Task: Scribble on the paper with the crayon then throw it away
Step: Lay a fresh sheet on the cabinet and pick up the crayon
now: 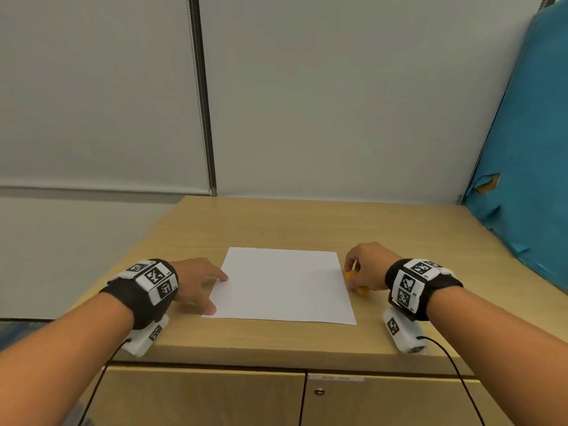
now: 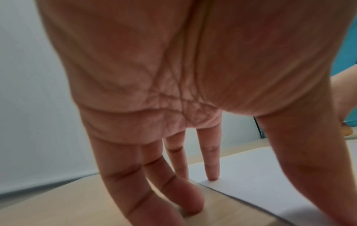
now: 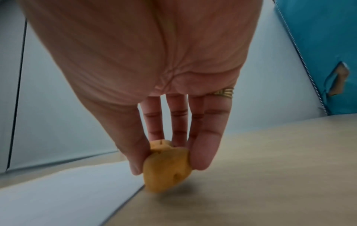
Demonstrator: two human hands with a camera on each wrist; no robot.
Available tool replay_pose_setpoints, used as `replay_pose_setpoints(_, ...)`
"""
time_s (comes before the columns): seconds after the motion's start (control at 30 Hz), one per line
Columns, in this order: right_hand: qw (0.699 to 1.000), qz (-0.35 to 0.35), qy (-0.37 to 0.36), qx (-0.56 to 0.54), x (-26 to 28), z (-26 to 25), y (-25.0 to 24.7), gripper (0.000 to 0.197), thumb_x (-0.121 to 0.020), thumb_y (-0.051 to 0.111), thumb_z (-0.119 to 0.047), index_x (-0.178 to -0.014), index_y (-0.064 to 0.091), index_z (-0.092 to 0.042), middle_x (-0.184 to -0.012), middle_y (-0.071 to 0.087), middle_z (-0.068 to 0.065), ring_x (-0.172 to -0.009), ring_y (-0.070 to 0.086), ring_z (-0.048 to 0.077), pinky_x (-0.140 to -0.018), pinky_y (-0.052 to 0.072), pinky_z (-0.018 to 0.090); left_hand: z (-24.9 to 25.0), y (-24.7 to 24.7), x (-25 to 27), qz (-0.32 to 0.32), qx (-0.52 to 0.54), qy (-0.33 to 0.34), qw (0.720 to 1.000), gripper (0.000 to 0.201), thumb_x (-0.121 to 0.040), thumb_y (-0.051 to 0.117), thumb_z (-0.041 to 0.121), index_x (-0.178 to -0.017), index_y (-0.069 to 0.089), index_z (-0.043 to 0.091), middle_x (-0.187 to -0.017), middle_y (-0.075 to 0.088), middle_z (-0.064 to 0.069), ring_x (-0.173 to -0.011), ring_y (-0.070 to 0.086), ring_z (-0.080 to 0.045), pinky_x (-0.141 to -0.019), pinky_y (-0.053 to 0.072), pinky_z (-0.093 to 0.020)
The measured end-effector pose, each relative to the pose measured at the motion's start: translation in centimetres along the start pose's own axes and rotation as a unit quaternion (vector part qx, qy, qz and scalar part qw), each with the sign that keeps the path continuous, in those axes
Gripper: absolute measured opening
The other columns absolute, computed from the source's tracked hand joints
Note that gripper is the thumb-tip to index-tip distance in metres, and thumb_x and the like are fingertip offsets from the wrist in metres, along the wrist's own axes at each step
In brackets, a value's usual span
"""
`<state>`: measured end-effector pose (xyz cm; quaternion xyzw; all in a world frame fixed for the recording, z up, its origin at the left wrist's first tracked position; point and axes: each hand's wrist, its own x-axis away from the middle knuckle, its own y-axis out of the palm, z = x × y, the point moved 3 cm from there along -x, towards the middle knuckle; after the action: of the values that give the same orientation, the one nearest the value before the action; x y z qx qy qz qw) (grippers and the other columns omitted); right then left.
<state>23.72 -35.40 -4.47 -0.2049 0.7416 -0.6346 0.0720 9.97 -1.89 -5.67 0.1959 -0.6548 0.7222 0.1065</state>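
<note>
A blank white sheet of paper [image 1: 282,285] lies flat in the middle of the wooden desk top [image 1: 276,222]. My left hand [image 1: 201,282] rests at the sheet's left edge, straight fingers spread, index fingertip [image 2: 212,177] and thumb pressing on the paper [image 2: 260,180]. Just off the sheet's right edge my right hand [image 1: 365,267] pinches a chunky orange crayon [image 1: 353,276] between thumb and fingers. In the right wrist view the crayon [image 3: 167,166] hangs slightly above the desk beside the paper [image 3: 63,197] edge.
A blue fabric-covered panel [image 1: 534,142] with a torn patch leans at the right, reaching over the desk's right rear corner. A grey wall stands behind. The desk's front edge [image 1: 276,355] lies near my wrists, cabinet doors below it.
</note>
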Motion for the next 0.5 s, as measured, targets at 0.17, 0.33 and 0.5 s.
replay_pose_setpoints(0.17,0.999,-0.020,-0.015,0.026,-1.9,-0.5,0.9,0.020,-0.081,0.081,-0.030,-0.100,0.076,-0.025,-0.099,0.068,-0.005,-0.087,0.066,0.015,-0.073,0.057,0.028,-0.6,0.1,-0.6,-0.026,-0.032,0.028,0.999,0.090,-0.083,0.074,0.056,-0.157,0.027,0.035,-0.153,0.031,0.006,-0.115,0.042,-0.010,-0.109,0.035,-0.033)
replay_pose_setpoints(0.33,0.999,-0.037,-0.012,0.029,-2.8,-0.4,0.8,0.018,-0.077,0.084,-0.029,-0.094,0.079,-0.026,-0.093,0.068,-0.008,-0.082,0.065,0.011,-0.069,0.057,0.025,-2.1,0.4,-1.7,-0.047,-0.047,0.058,0.996,0.097,-0.078,0.069,0.070,-0.157,0.021,0.043,-0.152,0.027,0.013,-0.137,0.033,-0.015,-0.117,0.029,-0.039)
replay_pose_setpoints(0.5,0.997,-0.045,-0.029,0.047,-3.6,-0.5,0.7,0.017,-0.077,0.085,-0.030,-0.092,0.079,-0.026,-0.088,0.066,-0.011,-0.076,0.059,0.006,-0.060,0.045,0.020,-3.5,0.8,-2.2,-0.082,-0.068,0.081,0.991,0.115,-0.063,0.061,0.089,-0.157,0.005,0.051,-0.159,0.009,0.021,-0.145,0.015,-0.011,-0.121,0.021,-0.041)
